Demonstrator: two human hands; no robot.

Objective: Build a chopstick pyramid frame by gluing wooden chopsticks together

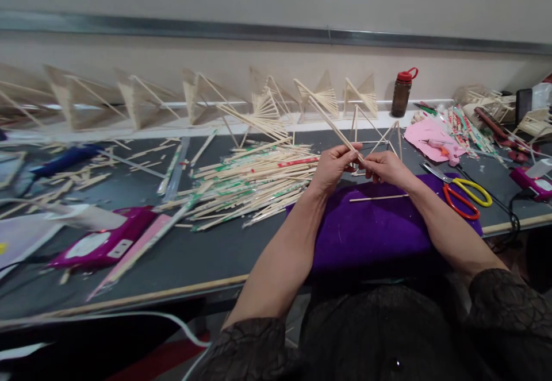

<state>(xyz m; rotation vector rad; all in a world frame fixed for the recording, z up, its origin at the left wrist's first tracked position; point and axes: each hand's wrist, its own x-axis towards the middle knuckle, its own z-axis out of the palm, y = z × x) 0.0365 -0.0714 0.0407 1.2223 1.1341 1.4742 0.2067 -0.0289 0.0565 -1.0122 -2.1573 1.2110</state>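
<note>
Above a purple cloth, my left hand is closed around pale wooden chopsticks that slant up and to the left. My right hand pinches at their lower end, its fingertips close against the left ones. How many sticks are held is hard to tell. A single thin stick lies on the cloth below my hands. Just behind the hands stands a small open frame of joined sticks. To the left spreads a large heap of chopsticks, many in printed wrappers.
Several triangular stick structures line the wall. Scissors with red and yellow handles lie at right, near pink material. A brown bottle stands behind. At left sits a magenta device; a blue-handled tool lies farther back.
</note>
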